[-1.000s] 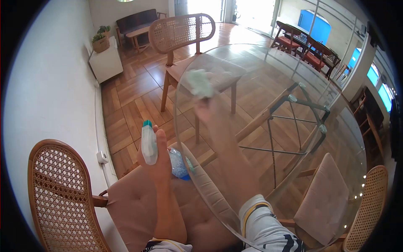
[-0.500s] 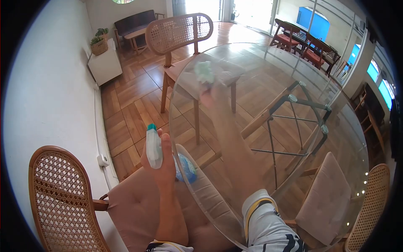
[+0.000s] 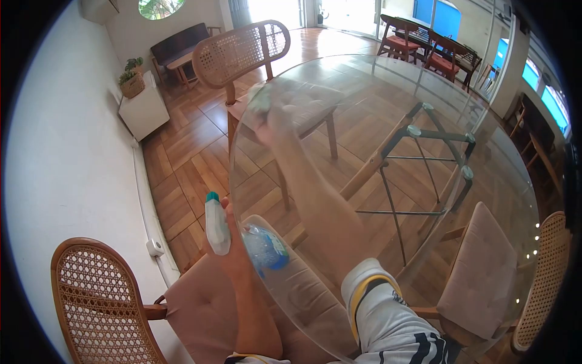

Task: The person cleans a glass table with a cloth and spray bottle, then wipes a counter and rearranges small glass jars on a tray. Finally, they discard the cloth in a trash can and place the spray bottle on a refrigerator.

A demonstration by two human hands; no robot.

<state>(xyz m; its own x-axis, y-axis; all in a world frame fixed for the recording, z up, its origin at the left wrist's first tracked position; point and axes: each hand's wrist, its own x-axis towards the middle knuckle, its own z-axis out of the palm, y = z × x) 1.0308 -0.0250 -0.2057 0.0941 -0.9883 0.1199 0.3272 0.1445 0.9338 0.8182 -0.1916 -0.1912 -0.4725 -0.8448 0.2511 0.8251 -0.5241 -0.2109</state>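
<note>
A round glass table top [image 3: 339,164] spreads across the middle and right. My right hand [image 3: 276,124], blurred by motion, is closed on a pale green cloth [image 3: 260,98] against the glass near its far left edge. Left of the table, my left hand [image 3: 229,242] grips a spray bottle with a white trigger head [image 3: 217,227] and teal nozzle. The bottle's blue label and clear body [image 3: 267,249] show through the glass, below the table's edge.
Cane-backed chairs stand at the far side [image 3: 242,51], near left [image 3: 100,303] and right [image 3: 542,279] of the table. A white cabinet [image 3: 145,109] with a potted plant [image 3: 131,84] is by the left wall. Dark table legs [image 3: 424,159] show beneath the glass.
My right hand has moved with the cloth leftward to the table's edge. The head view has shifted slightly, and more of the bottle's body shows through the glass.
</note>
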